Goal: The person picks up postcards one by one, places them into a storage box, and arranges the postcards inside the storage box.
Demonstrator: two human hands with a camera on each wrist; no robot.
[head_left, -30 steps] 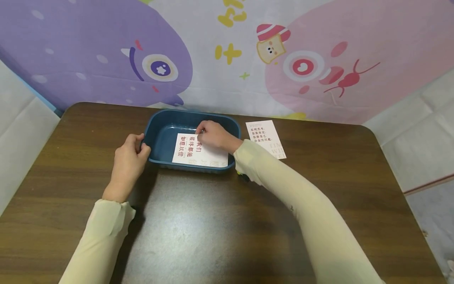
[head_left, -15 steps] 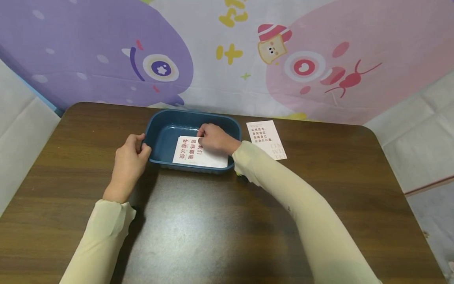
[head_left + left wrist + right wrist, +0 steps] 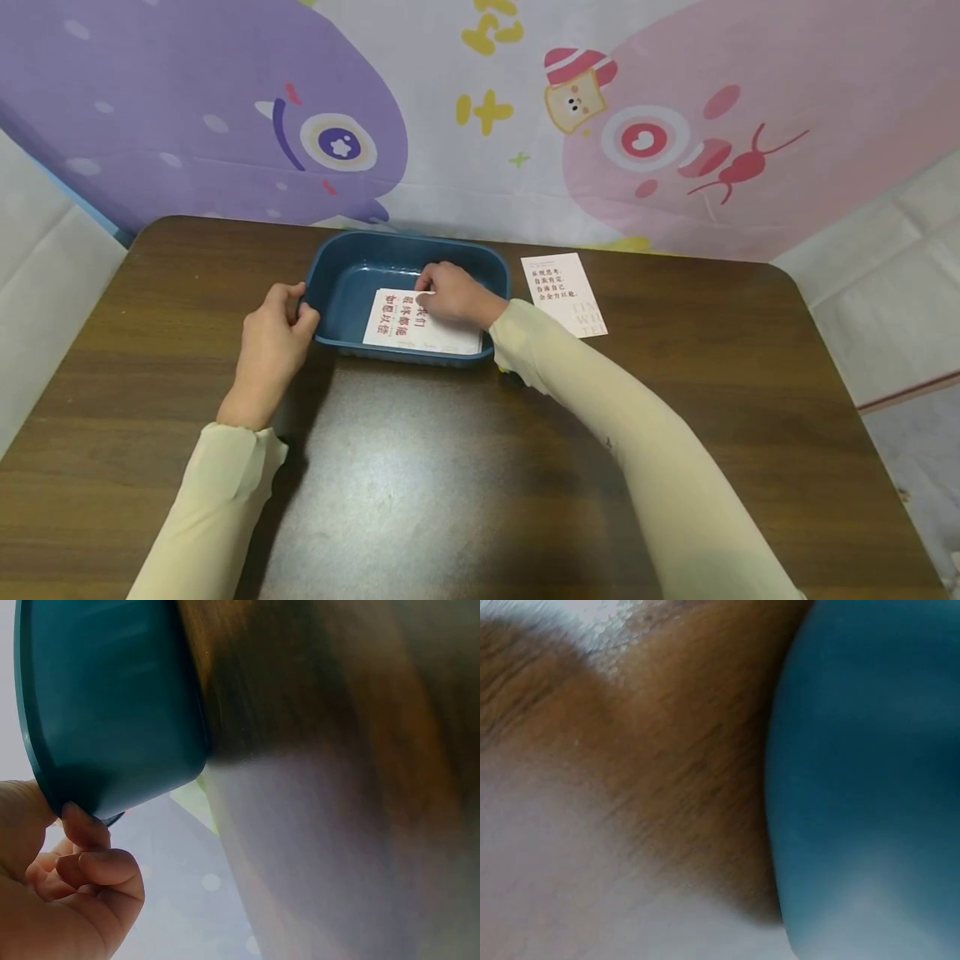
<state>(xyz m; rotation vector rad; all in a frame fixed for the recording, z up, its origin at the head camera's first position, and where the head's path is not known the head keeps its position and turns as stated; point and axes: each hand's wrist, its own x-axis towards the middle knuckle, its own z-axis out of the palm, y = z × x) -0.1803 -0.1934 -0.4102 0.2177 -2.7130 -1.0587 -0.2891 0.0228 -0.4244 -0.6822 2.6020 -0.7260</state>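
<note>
A dark blue plastic tub (image 3: 337, 287) stands at the back of the table. My left hand (image 3: 272, 350) pinches its left rim between thumb and fingers; the left wrist view shows the thumb (image 3: 19, 817) on the inner side and curled fingers below the rim. Inside the tub, at its front right, lies a white card (image 3: 397, 321) printed with red Chinese characters. My right hand (image 3: 453, 293) reaches over the right rim and pinches the card's far edge, fingertips partly hidden. The right wrist view holds only the tub's outer wall (image 3: 870, 765) and the table.
Another white card (image 3: 566, 296) with red and pale lettering lies flat on the brown table (image 3: 720, 358), just right of the tub. A cartoon-printed cloth (image 3: 480, 167) hangs right behind the table's back edge.
My right hand has sunk slightly lower into the tub with the card, whose far edge now sits nearer the front. My left hand keeps its grip on the rim.
</note>
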